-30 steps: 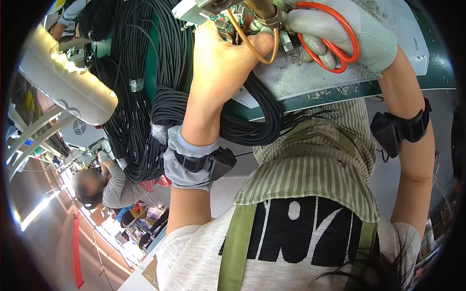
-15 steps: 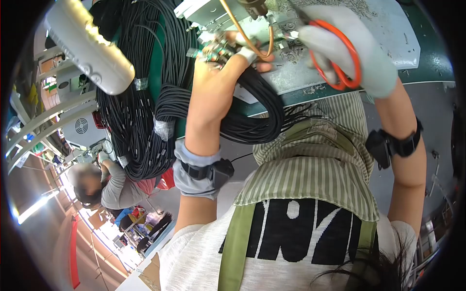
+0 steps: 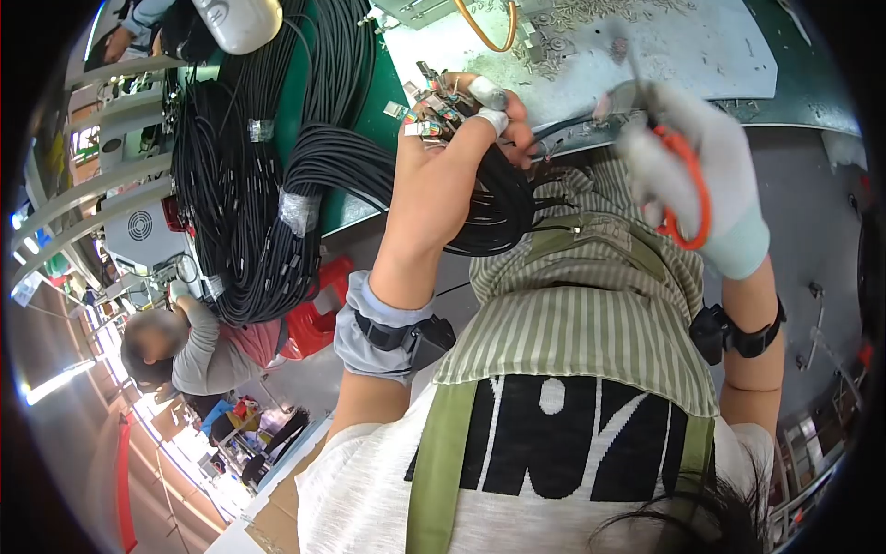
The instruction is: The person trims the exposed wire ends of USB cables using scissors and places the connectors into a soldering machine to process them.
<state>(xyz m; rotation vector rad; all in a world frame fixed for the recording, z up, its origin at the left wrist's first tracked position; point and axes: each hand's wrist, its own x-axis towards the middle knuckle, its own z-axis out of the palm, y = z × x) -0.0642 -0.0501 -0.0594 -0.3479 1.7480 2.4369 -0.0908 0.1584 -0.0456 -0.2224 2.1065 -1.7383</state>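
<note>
Fingers of my left hand (image 3: 443, 175) are wrapped round a bundle of black cables (image 3: 503, 208), whose small metal connector ends (image 3: 434, 111) stick out above the palm. White finger covers sit on two of its fingertips. My right hand (image 3: 706, 166), in a white glove and blurred by motion, holds orange-handled scissors (image 3: 690, 198); their blades point up and are smeared. One dark cable reaches from the left hand's bundle toward the right hand; whether the right fingers touch it I cannot tell.
Metal scraps litter a white board (image 3: 664, 55) on the green table (image 3: 803, 102). Thick coils of black cable (image 3: 249, 212) hang at the left, near a white lamp (image 3: 240, 20). A machine with a curved brown tube (image 3: 489, 42) stands at the top. Another person (image 3: 198, 351) sits at lower left, beside a red stool (image 3: 314, 319).
Both hands have come away from the machine toward the body, the left with the connector ends and cables, the right with the scissors. The view has shifted, too.
</note>
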